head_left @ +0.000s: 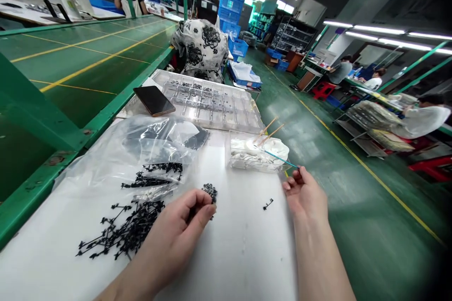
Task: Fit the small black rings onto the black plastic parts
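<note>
The left hand (180, 228), thumb and fingers drawn together in a pinch, holds a small round cluster of black and grey parts (210, 191) above the white tabletop (247, 254). The right hand (306, 195), at the table's right edge, grips the near end of a slender blue stick (280, 158) between thumb and curled fingers; its far end reaches over a clear rectangular plastic box (254, 166) filled with soft, crumpled white material (243, 146) (whether the tip touches it, I cannot tell). Two thin tan sticks (270, 134) slant up out of the same box. A single small black branched piece (268, 204) lies on the tabletop between the hands, nearer the right one. Beside the left hand spreads a tangled pile of thin black branched pieces (134, 230), with a clear crinkled plastic bag (106, 150) behind it. Farther back sits a wide transparent compartmented tray (247, 115) with small dark parts in some cells, and a dark flat phone (155, 99) rests at its left end.
</note>
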Motion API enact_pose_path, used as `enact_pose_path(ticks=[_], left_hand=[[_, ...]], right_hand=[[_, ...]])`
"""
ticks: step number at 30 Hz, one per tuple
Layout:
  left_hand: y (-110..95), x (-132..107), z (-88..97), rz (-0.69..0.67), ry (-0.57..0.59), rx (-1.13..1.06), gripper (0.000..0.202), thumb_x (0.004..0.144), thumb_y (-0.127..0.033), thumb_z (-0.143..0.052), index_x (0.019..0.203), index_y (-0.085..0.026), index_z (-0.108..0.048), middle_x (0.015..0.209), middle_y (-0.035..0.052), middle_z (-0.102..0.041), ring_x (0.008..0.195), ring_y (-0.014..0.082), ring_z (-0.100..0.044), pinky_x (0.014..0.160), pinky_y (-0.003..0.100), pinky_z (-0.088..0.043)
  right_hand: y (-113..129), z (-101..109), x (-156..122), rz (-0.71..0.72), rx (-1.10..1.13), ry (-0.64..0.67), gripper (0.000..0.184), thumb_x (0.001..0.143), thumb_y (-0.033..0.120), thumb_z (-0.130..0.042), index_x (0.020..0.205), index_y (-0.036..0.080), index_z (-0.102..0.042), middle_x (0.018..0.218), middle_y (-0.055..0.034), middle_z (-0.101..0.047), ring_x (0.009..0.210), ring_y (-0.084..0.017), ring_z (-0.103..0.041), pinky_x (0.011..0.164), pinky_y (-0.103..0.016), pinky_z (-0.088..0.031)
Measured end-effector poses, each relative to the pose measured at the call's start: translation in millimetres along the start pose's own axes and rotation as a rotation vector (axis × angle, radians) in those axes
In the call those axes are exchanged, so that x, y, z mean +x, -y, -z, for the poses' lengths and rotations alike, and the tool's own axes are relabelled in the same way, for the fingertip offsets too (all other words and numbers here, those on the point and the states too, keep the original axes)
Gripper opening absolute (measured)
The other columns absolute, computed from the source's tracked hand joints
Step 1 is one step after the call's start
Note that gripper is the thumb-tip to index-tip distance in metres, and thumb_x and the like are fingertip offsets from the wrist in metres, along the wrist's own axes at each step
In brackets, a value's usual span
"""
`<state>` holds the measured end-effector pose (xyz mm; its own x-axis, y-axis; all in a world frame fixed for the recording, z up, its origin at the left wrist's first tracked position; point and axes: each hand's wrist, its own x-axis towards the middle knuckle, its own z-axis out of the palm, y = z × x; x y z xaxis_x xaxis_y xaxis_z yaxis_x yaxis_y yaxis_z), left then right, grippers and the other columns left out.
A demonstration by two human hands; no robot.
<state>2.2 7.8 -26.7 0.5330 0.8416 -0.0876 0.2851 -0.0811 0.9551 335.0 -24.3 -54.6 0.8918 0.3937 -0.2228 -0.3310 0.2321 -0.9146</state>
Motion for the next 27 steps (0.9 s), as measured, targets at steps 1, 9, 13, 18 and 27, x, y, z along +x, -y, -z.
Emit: enact_pose_path(ticks=[1, 9, 13, 18, 27], left_hand=[[0.0, 0.3, 0.0, -0.004, -0.002, -0.001, 0.033, 0.108, -0.053, -0.052, 0.093, -0.026, -0.064, 0.075, -0.0021, -0.055, 0.062, 0.0175, -0.047, 0.053, 0.026, -0.038], [-5.6, -1.6, -0.3, -0.028, -0.058, 0.031, 0.026, 0.106, -0.043, -0.056, 0.090, -0.025, -0.066, 0.076, -0.0010, -0.062, 0.068, 0.0185, -0.054, 0.063, 0.029, -0.042], [-8.8, -2.2, 0.2, -0.072, -0.074, 0.013, 0.025, 0.106, -0.040, -0.056, 0.090, -0.024, -0.065, 0.077, 0.0000, -0.064, 0.068, 0.0190, -0.055, 0.064, 0.030, -0.043], [-8.3, -2.3, 2.8, -0.146, -0.093, -0.009, 0.018, 0.104, -0.031, -0.060, 0.090, -0.023, -0.066, 0.079, -0.0005, -0.067, 0.071, 0.0183, -0.059, 0.068, 0.030, -0.046], [-11.8, -1.7, 5.5, -0.160, -0.157, -0.085, 0.011, 0.102, -0.026, -0.068, 0.092, -0.023, -0.071, 0.081, -0.0037, -0.070, 0.071, 0.0147, -0.061, 0.069, 0.027, -0.047]], right_hand=[[0.5, -0.7, -1.4, 0.014, 0.012, 0.001, 0.032, 0.070, 0.029, -0.088, 0.087, 0.017, -0.064, 0.075, 0.0028, -0.060, 0.054, -0.009, -0.048, 0.040, -0.021, -0.037], [5.3, -6.6, -13.5, 0.127, 0.058, 0.059, 0.039, 0.064, 0.028, -0.095, 0.089, 0.017, -0.068, 0.076, 0.0034, -0.062, 0.060, -0.009, -0.049, 0.044, -0.020, -0.040], [8.8, -9.2, -23.0, 0.103, 0.088, 0.139, 0.037, 0.067, 0.030, -0.096, 0.091, 0.017, -0.070, 0.077, 0.0034, -0.063, 0.062, -0.010, -0.052, 0.047, -0.021, -0.043], [9.9, -11.6, -48.8, 0.062, 0.182, 0.372, 0.029, 0.072, 0.030, -0.095, 0.091, 0.020, -0.075, 0.081, 0.0017, -0.067, 0.066, -0.013, -0.057, 0.052, -0.026, -0.050], [5.4, -13.3, -77.7, 0.117, 0.081, 0.622, 0.018, 0.080, 0.033, -0.092, 0.086, 0.022, -0.079, 0.071, 0.0000, -0.061, 0.064, -0.014, -0.052, 0.055, -0.029, -0.051]])
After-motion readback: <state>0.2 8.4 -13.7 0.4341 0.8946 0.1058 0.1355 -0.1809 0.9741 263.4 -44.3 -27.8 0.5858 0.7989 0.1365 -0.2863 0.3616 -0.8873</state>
